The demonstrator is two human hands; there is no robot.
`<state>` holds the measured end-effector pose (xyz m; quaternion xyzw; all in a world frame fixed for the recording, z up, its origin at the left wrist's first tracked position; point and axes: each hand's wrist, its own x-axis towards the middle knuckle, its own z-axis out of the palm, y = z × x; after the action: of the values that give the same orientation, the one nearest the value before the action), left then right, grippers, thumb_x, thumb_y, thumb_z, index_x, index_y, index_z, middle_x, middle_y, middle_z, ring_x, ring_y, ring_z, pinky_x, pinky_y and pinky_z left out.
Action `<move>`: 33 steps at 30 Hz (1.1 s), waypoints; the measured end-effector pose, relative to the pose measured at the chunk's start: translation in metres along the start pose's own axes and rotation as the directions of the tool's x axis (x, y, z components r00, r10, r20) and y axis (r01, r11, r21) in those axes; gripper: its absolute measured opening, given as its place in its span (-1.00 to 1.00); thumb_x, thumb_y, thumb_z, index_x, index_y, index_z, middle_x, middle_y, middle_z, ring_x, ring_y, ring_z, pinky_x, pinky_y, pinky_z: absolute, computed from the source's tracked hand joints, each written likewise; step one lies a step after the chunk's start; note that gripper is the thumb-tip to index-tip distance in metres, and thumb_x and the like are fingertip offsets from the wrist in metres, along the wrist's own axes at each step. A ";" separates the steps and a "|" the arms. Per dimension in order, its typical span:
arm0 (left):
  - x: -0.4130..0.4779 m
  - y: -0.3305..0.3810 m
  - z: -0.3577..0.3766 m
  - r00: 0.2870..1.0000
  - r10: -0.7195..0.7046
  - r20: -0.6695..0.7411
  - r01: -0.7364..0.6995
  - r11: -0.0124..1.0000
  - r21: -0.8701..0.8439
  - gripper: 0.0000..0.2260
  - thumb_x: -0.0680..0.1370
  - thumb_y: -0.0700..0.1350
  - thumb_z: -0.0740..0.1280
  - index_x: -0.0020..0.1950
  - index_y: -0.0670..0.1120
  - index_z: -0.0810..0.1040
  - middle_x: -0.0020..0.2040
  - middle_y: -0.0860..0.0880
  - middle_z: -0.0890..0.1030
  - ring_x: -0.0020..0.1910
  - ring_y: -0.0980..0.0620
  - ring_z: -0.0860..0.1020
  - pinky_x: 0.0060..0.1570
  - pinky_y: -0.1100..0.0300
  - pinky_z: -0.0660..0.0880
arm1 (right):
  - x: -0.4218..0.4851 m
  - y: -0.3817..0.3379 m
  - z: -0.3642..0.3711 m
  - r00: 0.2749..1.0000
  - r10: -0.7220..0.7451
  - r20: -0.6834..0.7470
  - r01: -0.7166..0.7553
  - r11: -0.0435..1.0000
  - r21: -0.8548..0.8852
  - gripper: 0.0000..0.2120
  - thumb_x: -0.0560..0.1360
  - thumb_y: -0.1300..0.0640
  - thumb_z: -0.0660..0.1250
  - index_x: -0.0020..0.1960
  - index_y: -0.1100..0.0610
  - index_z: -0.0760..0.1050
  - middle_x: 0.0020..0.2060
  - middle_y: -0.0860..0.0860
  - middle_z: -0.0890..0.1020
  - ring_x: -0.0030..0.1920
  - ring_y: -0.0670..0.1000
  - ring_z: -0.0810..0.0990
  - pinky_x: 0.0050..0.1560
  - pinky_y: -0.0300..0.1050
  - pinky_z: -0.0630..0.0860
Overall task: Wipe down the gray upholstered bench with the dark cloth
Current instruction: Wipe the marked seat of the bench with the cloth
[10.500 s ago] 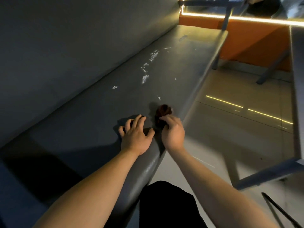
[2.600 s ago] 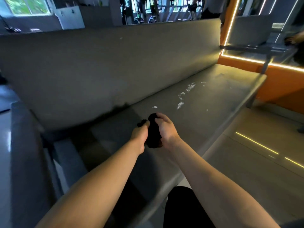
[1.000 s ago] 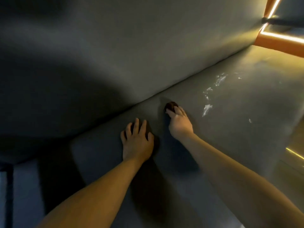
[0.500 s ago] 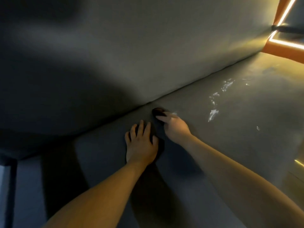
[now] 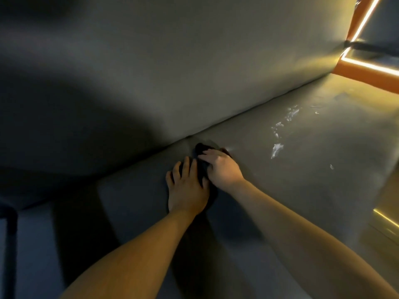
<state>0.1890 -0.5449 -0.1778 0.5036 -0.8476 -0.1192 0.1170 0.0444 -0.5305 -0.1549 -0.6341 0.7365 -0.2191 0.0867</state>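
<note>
Right hand (image 5: 222,167) bears on the bunched dark cloth (image 5: 199,147), fingers curled over it, at the seat's rear crease under the backrest (image 5: 172,72). Left hand (image 5: 186,188) lies flat just beside, fingers straight, on the gray upholstered bench (image 5: 280,201). White smears (image 5: 277,147) lie to the right, apart from the cloth.

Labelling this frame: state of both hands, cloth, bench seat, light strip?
left hand: flat on the bench seat, holds nothing.
right hand: grips the dark cloth against it.
dark cloth: bunched, mostly under the right hand.
bench seat: white smears right of the hands, unwiped.
light strip: lit.
</note>
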 end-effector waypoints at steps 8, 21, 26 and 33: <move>0.000 0.002 -0.003 1.000 -0.006 0.016 0.007 1.000 -0.020 -0.44 0.67 0.16 0.00 0.65 0.03 0.01 0.66 -0.02 -0.04 0.61 -0.10 -0.10 0.55 -0.18 -0.13 | 0.007 0.057 -0.033 0.920 0.371 -0.130 -0.387 0.913 -0.128 -0.49 0.65 0.14 0.11 0.60 0.00 0.20 0.38 0.17 0.39 0.35 0.26 0.29 0.34 0.13 0.37; -0.001 0.001 -0.001 1.000 0.013 -0.009 -0.013 1.000 -0.008 -0.45 0.67 0.15 0.00 0.63 0.00 0.07 0.66 -0.03 0.01 0.61 -0.11 -0.06 0.55 -0.18 -0.09 | 0.011 -0.011 0.000 0.991 0.133 0.030 -0.132 0.990 -0.044 -0.62 0.64 -0.04 0.21 0.45 -0.17 0.43 0.42 0.06 0.33 0.41 0.22 0.22 0.42 0.18 0.21; 0.001 0.002 -0.001 1.000 0.010 -0.016 -0.010 1.000 0.006 -0.44 0.66 0.16 0.00 0.64 0.02 0.05 0.66 -0.02 0.01 0.60 -0.09 -0.05 0.55 -0.17 -0.08 | 0.012 0.003 -0.006 0.995 0.033 0.090 -0.023 0.993 -0.118 -0.54 0.64 0.11 0.21 0.52 -0.14 0.35 0.37 0.12 0.37 0.38 0.22 0.34 0.40 0.13 0.34; 0.000 0.002 -0.005 1.000 0.006 0.024 -0.005 1.000 -0.009 -0.43 0.67 0.17 0.00 0.65 0.02 0.01 0.66 -0.02 -0.05 0.61 -0.09 -0.11 0.54 -0.18 -0.13 | 0.002 0.060 -0.045 0.886 0.451 -0.106 -0.463 0.867 -0.182 -0.55 0.60 0.11 0.18 0.47 -0.08 0.39 0.28 0.16 0.31 0.18 0.29 0.49 0.29 0.16 0.44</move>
<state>0.1890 -0.5450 -0.1728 0.4993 -0.8498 -0.1285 0.1095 -0.0280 -0.5170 -0.1410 -0.4403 0.8862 -0.1353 0.0491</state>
